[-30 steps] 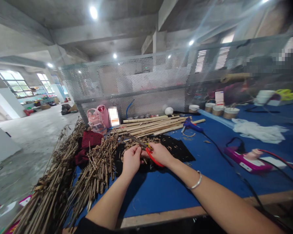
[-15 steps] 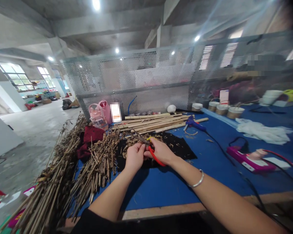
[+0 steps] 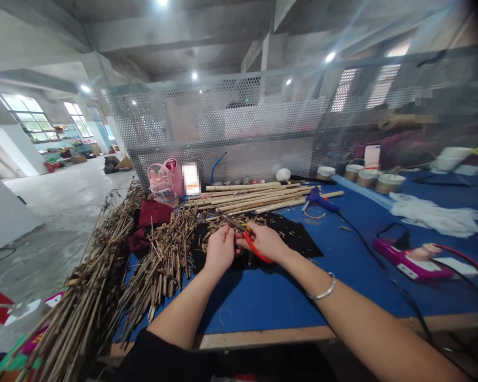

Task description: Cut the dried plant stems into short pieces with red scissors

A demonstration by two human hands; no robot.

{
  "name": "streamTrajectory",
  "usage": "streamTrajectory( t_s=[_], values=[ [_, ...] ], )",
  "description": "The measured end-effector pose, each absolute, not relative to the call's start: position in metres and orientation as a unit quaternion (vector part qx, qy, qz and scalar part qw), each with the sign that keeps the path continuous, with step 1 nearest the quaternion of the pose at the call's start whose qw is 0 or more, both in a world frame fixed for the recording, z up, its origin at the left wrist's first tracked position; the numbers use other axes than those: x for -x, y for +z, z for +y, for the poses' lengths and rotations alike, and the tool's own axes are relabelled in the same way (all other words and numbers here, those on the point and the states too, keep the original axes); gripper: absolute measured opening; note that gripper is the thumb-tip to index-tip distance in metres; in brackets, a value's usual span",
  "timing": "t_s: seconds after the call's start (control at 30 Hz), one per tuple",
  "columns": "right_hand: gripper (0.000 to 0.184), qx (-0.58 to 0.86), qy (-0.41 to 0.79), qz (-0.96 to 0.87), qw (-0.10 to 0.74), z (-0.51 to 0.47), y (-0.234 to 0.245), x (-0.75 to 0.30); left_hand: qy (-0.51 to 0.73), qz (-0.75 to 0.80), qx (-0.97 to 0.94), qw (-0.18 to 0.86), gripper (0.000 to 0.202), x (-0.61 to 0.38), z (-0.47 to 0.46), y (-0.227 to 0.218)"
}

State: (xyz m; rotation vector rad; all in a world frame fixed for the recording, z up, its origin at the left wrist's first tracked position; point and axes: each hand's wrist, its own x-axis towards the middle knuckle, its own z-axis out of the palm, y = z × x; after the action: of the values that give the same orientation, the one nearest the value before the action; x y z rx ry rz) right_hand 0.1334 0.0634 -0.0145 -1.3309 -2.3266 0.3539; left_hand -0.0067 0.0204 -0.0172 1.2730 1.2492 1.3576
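My right hand [image 3: 270,243] is closed round the handles of scissors [image 3: 257,249] with red and yellow grips. Their dark blades point up and left, just above the fingers of my left hand [image 3: 221,248]. That hand is closed in a pinch, its fingertips close to my right fingers; whatever it holds is too small and hidden to name. Beneath both hands lies a black cloth [image 3: 298,239], strewn with short bits of dried plant [image 3: 213,225]. A pile of cut dried stalks [image 3: 169,260] rests left of my left hand.
Long dried stems [image 3: 77,302] lie along the table's left edge. Pale sticks [image 3: 247,199] stretch behind the cloth. To the right are a blue glue gun [image 3: 321,200] with its cord, a purple power strip [image 3: 408,260] and a white glove-like bundle [image 3: 434,215]. A perforated metal screen [image 3: 223,122] stands behind.
The view has shifted slightly. My hands stay close together over the black cloth, and the scissors have turned a little in my right hand.
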Motion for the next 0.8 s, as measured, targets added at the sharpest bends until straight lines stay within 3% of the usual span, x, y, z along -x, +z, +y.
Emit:
streamTrajectory(
  t_s=[0.8],
  values=[
    [0.039, 0.496, 0.142, -0.83, 0.212, 0.0649, -0.0184, -0.1311, 0.533, 0.539, -0.506, 0.412, 0.022, 0.011, 0.0202, -0.0145]
  ],
)
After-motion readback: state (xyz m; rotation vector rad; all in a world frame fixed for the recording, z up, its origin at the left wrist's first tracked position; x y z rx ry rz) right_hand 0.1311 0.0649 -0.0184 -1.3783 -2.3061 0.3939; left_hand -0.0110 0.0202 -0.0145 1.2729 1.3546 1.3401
